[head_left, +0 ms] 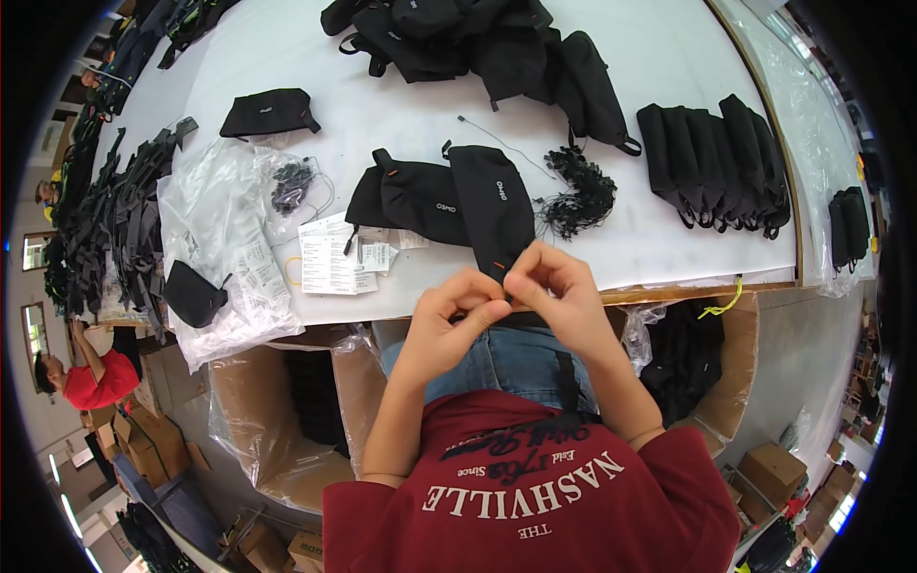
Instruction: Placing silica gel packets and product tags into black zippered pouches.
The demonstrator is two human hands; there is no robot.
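A long black fabric pouch [494, 205] lies with its near end at the table's front edge, a small orange tag showing there. My right hand [562, 285] pinches at that near end, thumb against bent fingers. Just left of it, my left hand [451, 325] is closed in a pinch, its thumb pointing toward the right hand. What sits between the left fingertips is too small to make out. A second black pouch [415, 199] lies under and beside the first. A bundle of thin black tag strings [578, 196] rests to the right.
Black pouches are heaped at the table's far side [478, 43], and a row of them [712, 162] stands at right. Printed paper slips [330, 253], a clear plastic bag [215, 205] and black straps [124, 215] lie left. Open cartons [277, 420] stand below the table edge.
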